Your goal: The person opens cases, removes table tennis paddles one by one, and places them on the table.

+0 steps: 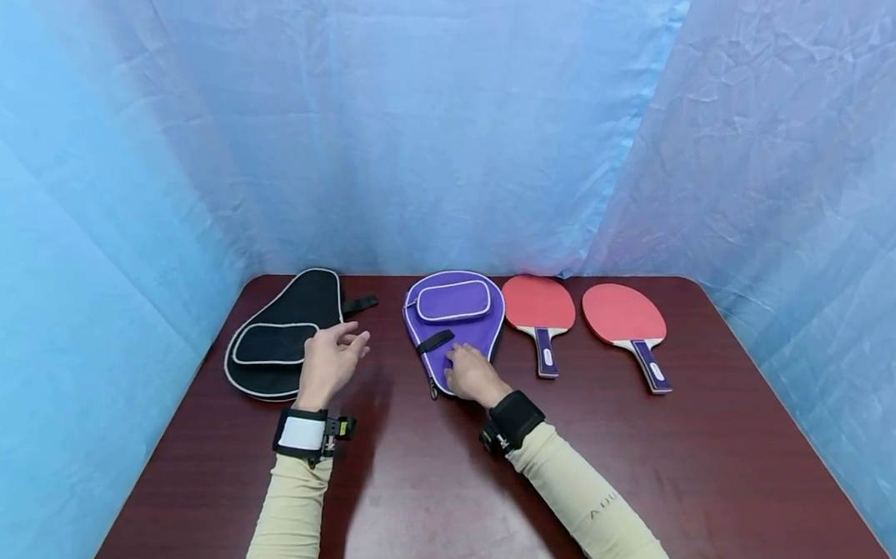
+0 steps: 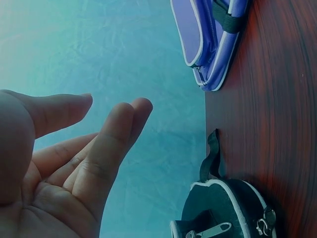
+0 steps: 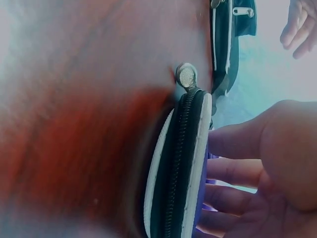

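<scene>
A purple table tennis bat case (image 1: pixel 458 333) with white piping lies flat in the middle of the table, its narrow end toward me. On its lower part rest the fingertips of my right hand (image 1: pixel 473 374); in the right wrist view the fingers are spread against its face, beside the zipper (image 3: pixel 179 163). My left hand (image 1: pixel 330 364) hovers by the right side of a black bat case (image 1: pixel 272 370). Its fingers are loosely bent with nothing between them, as the left wrist view shows too.
Two red table tennis bats lie to the right, one (image 1: pixel 539 302) beside the purple case and another (image 1: pixel 624 313) farther right, handles toward me. A black strap (image 1: pixel 361 305) sticks out from the black case. Blue cloth (image 1: pixel 426 130) hangs around the dark red table (image 1: pixel 427 497).
</scene>
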`<state>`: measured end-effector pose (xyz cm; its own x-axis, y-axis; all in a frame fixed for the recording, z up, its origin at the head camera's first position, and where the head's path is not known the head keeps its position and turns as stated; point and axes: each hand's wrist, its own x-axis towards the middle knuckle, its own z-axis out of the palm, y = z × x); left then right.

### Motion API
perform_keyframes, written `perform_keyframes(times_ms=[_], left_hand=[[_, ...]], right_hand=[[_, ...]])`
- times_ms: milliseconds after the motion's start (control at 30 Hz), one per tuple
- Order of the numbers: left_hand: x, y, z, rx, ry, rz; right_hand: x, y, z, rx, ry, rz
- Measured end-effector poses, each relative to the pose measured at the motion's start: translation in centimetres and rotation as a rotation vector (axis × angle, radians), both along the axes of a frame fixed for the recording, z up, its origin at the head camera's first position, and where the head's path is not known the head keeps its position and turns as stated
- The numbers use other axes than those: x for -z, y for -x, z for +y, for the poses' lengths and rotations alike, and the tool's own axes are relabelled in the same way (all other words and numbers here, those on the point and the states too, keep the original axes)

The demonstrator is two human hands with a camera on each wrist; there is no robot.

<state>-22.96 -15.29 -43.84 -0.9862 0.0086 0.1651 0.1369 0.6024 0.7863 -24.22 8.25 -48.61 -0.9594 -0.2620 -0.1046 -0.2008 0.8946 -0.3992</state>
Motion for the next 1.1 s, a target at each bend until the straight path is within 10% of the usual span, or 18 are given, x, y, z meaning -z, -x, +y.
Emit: perform_keyframes(times_ms=[1100], left_hand=[[0.5,0.0,0.3,0.001,-0.027,-0.027]], right_hand=[[0.6,-0.3,-0.1,-0.065,0.028,-0.022]])
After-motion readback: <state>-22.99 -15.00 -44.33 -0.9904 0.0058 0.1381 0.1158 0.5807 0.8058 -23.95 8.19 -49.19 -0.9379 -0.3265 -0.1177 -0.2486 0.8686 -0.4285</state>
